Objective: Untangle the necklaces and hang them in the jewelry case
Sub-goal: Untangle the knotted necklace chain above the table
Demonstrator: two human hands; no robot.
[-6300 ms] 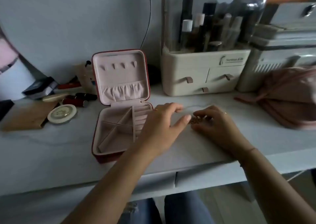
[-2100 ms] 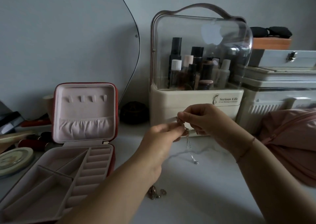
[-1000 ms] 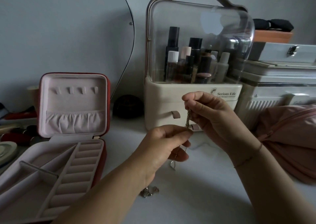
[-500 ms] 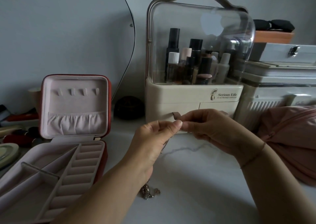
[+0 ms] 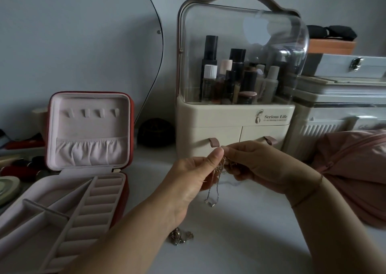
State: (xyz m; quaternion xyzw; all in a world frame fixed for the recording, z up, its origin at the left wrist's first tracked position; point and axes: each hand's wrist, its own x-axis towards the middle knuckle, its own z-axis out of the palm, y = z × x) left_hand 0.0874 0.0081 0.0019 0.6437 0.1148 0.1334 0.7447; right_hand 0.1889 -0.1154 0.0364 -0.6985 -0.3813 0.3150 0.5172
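**Chain loop drops loose beneath the two meeting grips**

The desk (image 5: pixel 261 252) carries it all, and the open jewelry case (image 5: pixel 89 131) stands well to the left of the grips. The left grip (image 5: pixel 194 181) and right grip (image 5: pixel 261 169) meet fingertip to fingertip above the desk, each pinching the same thin necklace (image 5: pixel 217 179). Half a second ago almost no chain shows under them; now a doubled loop hangs straight down from the pinch. Its small pendant (image 5: pixel 211 203) appears to hang clear of the desk. This necklace is probably working free, though any snarl left at the fingertips is too fine to tell. A second clump (image 5: pixel 180 237) lies on the desk below the left grip, nearer the person. The hooks (image 5: pixel 92 113), up and left of the grips, are bare, so nothing is hung yet.
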